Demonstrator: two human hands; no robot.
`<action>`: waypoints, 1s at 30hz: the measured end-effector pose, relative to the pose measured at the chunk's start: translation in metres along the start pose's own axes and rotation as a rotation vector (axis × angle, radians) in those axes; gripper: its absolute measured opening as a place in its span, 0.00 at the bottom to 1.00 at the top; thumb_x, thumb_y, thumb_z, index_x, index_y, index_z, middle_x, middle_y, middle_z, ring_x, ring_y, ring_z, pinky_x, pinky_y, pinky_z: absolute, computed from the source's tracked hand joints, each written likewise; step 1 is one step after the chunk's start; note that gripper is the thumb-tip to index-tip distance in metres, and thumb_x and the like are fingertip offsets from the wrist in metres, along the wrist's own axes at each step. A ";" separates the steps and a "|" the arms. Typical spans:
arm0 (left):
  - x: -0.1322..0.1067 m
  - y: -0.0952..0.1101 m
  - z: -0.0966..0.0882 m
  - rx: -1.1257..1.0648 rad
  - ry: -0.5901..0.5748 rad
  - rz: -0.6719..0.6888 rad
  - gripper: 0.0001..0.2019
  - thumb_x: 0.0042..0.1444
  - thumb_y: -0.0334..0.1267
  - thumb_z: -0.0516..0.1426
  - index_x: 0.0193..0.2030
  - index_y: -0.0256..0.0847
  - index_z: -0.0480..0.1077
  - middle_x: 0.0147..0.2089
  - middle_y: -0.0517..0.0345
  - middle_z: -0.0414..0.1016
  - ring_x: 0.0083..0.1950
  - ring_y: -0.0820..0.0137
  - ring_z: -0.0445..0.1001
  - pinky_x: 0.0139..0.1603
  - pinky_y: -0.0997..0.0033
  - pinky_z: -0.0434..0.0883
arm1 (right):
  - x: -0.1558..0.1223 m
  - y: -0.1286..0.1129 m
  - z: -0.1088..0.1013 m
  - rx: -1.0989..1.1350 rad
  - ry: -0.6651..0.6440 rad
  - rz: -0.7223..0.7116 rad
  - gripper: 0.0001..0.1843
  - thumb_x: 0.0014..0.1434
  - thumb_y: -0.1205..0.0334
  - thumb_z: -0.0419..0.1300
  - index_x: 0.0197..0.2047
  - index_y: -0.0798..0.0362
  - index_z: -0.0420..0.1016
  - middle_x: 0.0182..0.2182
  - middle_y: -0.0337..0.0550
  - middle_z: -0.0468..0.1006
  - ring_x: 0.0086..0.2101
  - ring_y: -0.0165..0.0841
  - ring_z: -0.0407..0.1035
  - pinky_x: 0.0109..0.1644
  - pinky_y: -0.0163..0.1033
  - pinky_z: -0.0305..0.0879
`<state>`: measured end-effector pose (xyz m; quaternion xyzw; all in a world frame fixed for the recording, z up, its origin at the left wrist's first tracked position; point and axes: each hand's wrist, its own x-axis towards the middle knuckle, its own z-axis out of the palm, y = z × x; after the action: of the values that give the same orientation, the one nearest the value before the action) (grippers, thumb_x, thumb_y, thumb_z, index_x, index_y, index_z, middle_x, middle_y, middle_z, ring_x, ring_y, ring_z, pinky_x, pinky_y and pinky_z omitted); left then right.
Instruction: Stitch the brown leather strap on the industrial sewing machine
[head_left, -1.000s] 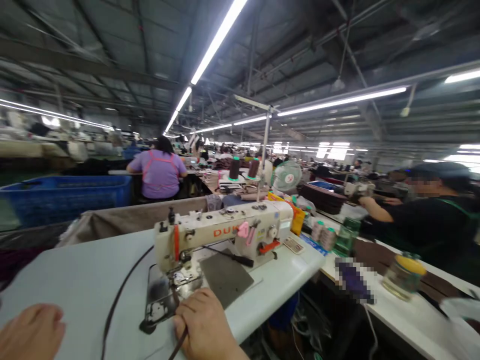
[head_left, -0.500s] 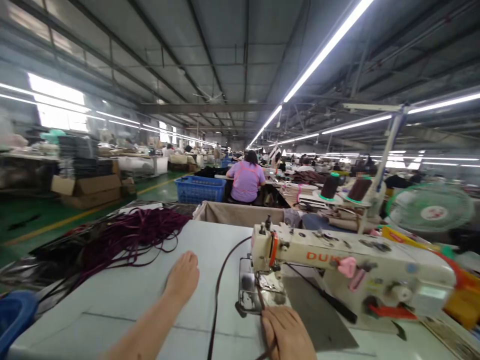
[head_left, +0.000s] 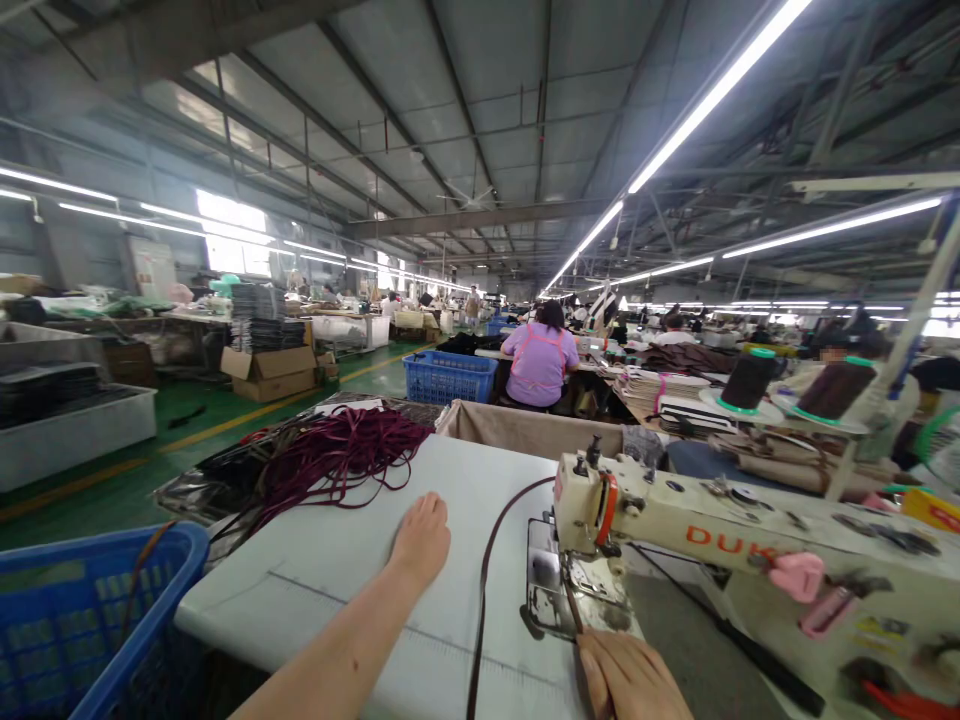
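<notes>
My left hand (head_left: pixel 421 540) rests on the pale tabletop (head_left: pixel 427 590), loosely curled, with nothing showing in its fingers. To its right, my right hand (head_left: pixel 634 675) lies at the front of a sewing machine (head_left: pixel 697 510). A narrow dark brown strap (head_left: pixel 572 603) runs from under the machine's needle area to its fingers, which press and hold it. Another length of brown strap (head_left: pixel 487 570) curves over the tabletop between my hands and passes behind the machine head. The lower part of my right hand is cut off by the picture's edge.
Purple-red straps (head_left: pixel 352 440) lie heaped at the table's far left. A blue basket (head_left: pixel 180 560) stands at the left edge, and a fabric-lined bin (head_left: pixel 517 425) sits behind the table. Dark thread cones (head_left: pixel 750 380) stand at right. A person in purple (head_left: pixel 541 362) sits ahead.
The view has turned left, so the table and machine appear farther right and more of the blue basket shows. Both hands keep nearly the same places on the table and strap.
</notes>
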<state>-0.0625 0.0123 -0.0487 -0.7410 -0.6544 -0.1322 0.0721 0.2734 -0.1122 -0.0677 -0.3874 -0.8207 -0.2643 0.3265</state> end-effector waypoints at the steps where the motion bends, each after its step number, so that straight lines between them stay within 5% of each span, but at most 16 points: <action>1: 0.000 0.000 0.000 0.000 -0.002 -0.001 0.11 0.63 0.27 0.52 0.48 0.36 0.73 0.52 0.45 0.74 0.58 0.56 0.71 0.64 0.58 0.65 | 0.001 -0.002 -0.002 0.003 0.007 0.019 0.15 0.73 0.64 0.54 0.45 0.45 0.84 0.42 0.42 0.86 0.41 0.36 0.81 0.52 0.43 0.74; 9: -0.002 -0.004 0.002 -0.017 -0.005 -0.012 0.11 0.64 0.28 0.51 0.48 0.36 0.72 0.54 0.42 0.72 0.58 0.56 0.69 0.65 0.57 0.64 | 0.008 -0.022 -0.016 0.103 -0.109 0.227 0.19 0.77 0.60 0.50 0.47 0.51 0.83 0.45 0.45 0.85 0.46 0.36 0.79 0.60 0.46 0.67; 23: -0.004 -0.005 0.002 -0.053 0.046 0.035 0.11 0.65 0.33 0.53 0.50 0.36 0.74 0.53 0.43 0.72 0.58 0.55 0.70 0.65 0.56 0.65 | 0.011 -0.026 -0.018 0.123 -0.175 0.279 0.20 0.77 0.57 0.49 0.48 0.51 0.83 0.46 0.46 0.85 0.47 0.35 0.78 0.61 0.45 0.66; 27: -0.009 0.000 -0.005 -0.105 0.014 0.317 0.21 0.72 0.45 0.51 0.69 0.50 0.67 0.67 0.51 0.69 0.65 0.58 0.68 0.69 0.56 0.62 | 0.010 -0.026 -0.018 0.135 -0.189 0.283 0.20 0.78 0.57 0.49 0.49 0.51 0.83 0.47 0.46 0.85 0.48 0.36 0.78 0.62 0.46 0.66; 30: -0.010 0.002 -0.007 -0.137 -0.041 0.527 0.25 0.74 0.51 0.48 0.75 0.60 0.60 0.76 0.56 0.61 0.70 0.56 0.65 0.71 0.52 0.60 | 0.010 -0.025 -0.018 0.148 -0.185 0.276 0.20 0.78 0.57 0.49 0.49 0.51 0.82 0.47 0.46 0.85 0.48 0.36 0.78 0.62 0.46 0.65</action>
<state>-0.0620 0.0003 -0.0451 -0.8914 -0.4298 -0.1379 0.0403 0.2538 -0.1336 -0.0532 -0.4939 -0.8034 -0.1192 0.3105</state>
